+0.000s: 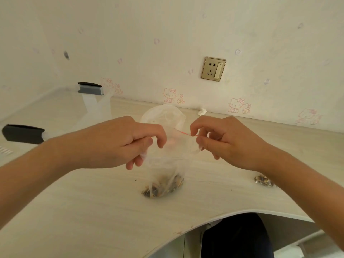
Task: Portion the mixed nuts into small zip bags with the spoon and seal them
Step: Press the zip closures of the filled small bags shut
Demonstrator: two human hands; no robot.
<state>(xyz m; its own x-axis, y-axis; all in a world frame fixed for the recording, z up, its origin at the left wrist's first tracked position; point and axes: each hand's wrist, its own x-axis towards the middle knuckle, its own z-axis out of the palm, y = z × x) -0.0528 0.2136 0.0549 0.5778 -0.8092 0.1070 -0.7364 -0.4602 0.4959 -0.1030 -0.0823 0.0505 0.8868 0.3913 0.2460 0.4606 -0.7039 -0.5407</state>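
Clear plastic forms the box at the far left, with dark clips on its rim. Right of it, the left hand pinches the left top corner of the zip bag between thumb and forefinger, its other fingers loosely curled. The bag hangs between the hands over the middle of the table. Its bottom rests on the wood, with the nuts gathered there. A red zip strip runs across the mouth, and the right hand pinches its right end the same way.

Sealing looks like the step in hand. To do it well, I judge the mouth should be drawn taut and level so both halves of the strip line up. It should then be pressed shut from one end to the other, leaving no gap. Air is best eased out first. The nuts should stay low, since a crumb caught in the strip would stop it closing. Whether any part is already closed I cannot tell.

Behind the bag, far on the table, sits a white sack. A second bag, filled, lies near the right forearm. No spoon is in view.

No brand, label or readable writing shows. The socket bears no legible marking, and the wallpaper carries only pink cartoon cats.
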